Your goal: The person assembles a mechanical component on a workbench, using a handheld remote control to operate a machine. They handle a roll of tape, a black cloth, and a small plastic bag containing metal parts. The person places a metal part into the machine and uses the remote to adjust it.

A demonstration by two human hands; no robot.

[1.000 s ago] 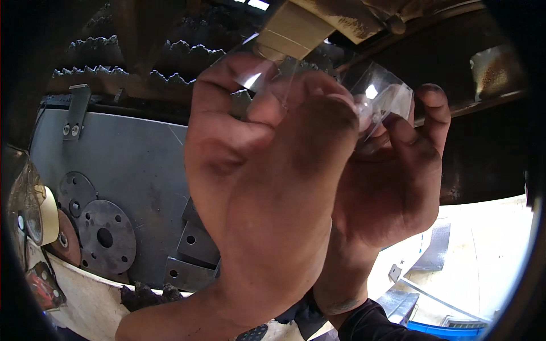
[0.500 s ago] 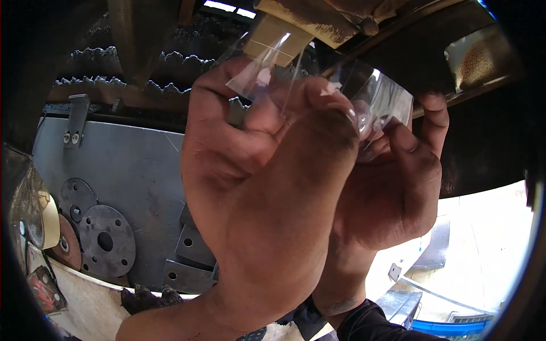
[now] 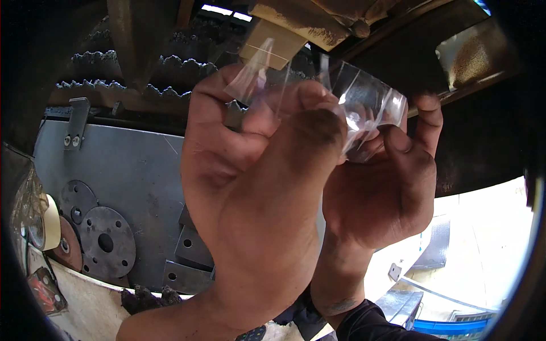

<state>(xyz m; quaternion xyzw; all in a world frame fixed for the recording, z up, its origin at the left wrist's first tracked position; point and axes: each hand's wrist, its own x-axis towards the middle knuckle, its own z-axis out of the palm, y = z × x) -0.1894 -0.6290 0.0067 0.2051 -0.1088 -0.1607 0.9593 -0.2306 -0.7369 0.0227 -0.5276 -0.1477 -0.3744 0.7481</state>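
Raised in front of me, a thin clear plastic film [image 3: 364, 88], perhaps a small bag, is stretched between both hands. My left hand [image 3: 256, 193] is closed on its near side, the thumb pressing it against the curled fingers. Behind and to the right, my right hand [image 3: 389, 193] pinches the film's right end between thumb and bent fingers. Light glints off its folds, and one pointed flap sticks up over the left fingers. Whether anything lies inside the film cannot be made out.
Round metal flange plates with holes [image 3: 107, 241], a reddish grinding disc [image 3: 68, 244] and a tape roll [image 3: 50, 221] lean at left by a grey metal panel [image 3: 153, 170]. Rusty beams [image 3: 307, 25] hang overhead. A bright area with a blue edge [image 3: 449, 328] lies at lower right.
Both hands have shifted slightly left. The left thumb has drawn away from the right fingers, and more of the clear film shows between the hands.
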